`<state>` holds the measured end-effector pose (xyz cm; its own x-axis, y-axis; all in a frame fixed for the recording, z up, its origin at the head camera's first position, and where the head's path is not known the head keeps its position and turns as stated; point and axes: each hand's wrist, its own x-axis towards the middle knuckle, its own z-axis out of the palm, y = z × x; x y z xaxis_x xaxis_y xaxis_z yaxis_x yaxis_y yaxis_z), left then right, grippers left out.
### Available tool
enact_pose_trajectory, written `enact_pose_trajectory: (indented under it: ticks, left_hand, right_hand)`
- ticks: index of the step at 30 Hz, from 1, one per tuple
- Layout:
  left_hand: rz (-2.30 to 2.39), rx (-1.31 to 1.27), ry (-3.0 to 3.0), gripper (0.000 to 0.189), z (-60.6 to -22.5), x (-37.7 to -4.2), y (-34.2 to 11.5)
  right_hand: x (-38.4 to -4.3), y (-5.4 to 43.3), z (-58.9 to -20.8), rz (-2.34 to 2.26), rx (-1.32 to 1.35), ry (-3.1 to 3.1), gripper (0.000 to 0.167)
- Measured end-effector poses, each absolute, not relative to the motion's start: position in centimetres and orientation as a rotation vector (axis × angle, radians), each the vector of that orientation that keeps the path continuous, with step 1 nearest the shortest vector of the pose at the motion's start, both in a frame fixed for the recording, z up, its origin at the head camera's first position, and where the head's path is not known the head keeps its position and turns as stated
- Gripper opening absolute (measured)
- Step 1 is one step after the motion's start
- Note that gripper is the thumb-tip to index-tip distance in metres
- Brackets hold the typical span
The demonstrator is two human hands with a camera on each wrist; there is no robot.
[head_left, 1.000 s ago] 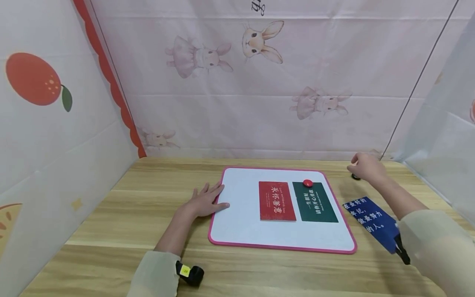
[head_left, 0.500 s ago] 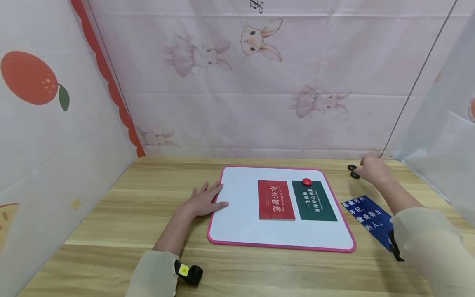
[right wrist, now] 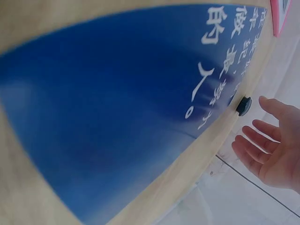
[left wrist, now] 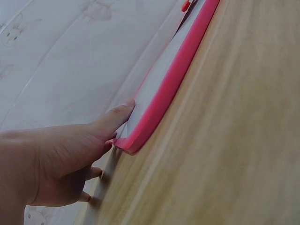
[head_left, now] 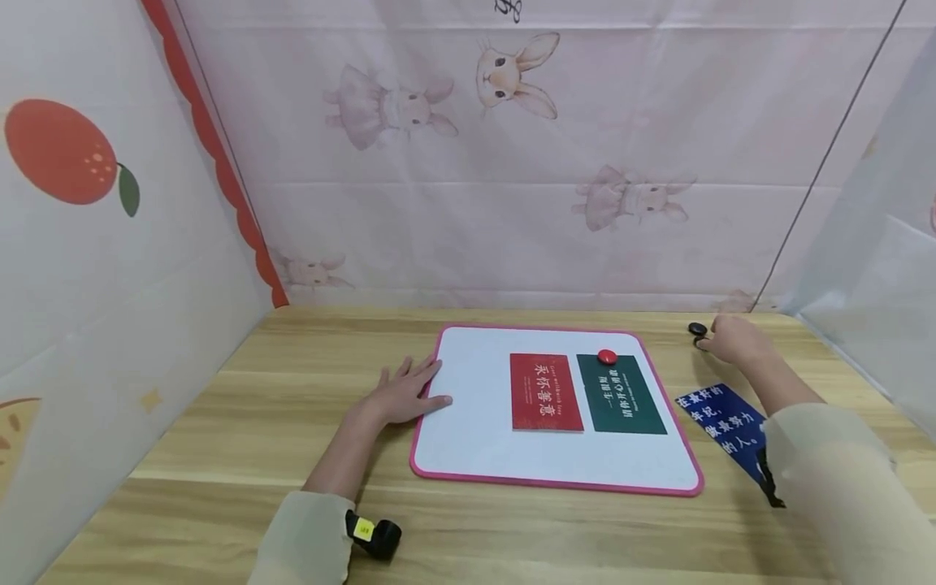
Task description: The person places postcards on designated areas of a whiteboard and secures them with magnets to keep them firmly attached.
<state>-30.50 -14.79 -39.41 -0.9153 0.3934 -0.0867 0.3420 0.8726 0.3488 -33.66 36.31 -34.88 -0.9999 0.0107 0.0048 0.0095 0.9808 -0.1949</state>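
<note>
While the left hand (head_left: 398,398) lies spread at the board (head_left: 468,443), thumb on it, the right hand (head_left: 737,340), fingers relaxed, is at two black discs (head_left: 697,328), contact unclear. Blue card (head_left: 720,418) lies beside the board; red card (head_left: 547,392) and green card (head_left: 625,398) on it.

The white whiteboard (head_left: 468,443), pink-rimmed, lies flat, its left edge under the fingers of the left grip (head_left: 402,396). On the whiteboard's right half lie a red card (head_left: 544,393) and, beside it, a green card (head_left: 621,394), white lettering sideways, a red round button (head_left: 607,357) on its far edge. Right of the whiteboard lies a blue card (head_left: 720,414), partly hidden; two black discs (head_left: 697,329) sit beyond its far right corner, near the right grip (head_left: 740,341).
</note>
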Motion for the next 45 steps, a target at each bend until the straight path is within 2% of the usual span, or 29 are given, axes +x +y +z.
enact_pose_trajectory:
  ticks: [6,13,23,45]
  left_hand:
    - [0.492,0.573,2.882,0.078,-39.5,-30.6,-14.7]
    - [0.501,0.550,2.879,0.079,-39.6,-30.6,-14.7]
    - [0.494,0.566,2.891,0.078,-39.5,-30.6,-14.8]
    - [0.472,0.559,2.889,0.079,-39.3,-30.6,-14.8]
  right_hand:
    - [-33.6,36.4,-35.4,0.273,-0.009,-3.198,0.041]
    - [-33.5,35.9,-35.6,0.312,-0.084,-3.219,0.046]
    - [-33.3,35.7,-35.6,0.285,-0.021,-3.183,0.035]
    - [-33.5,36.1,-36.1,0.332,-0.097,-3.155,0.039]
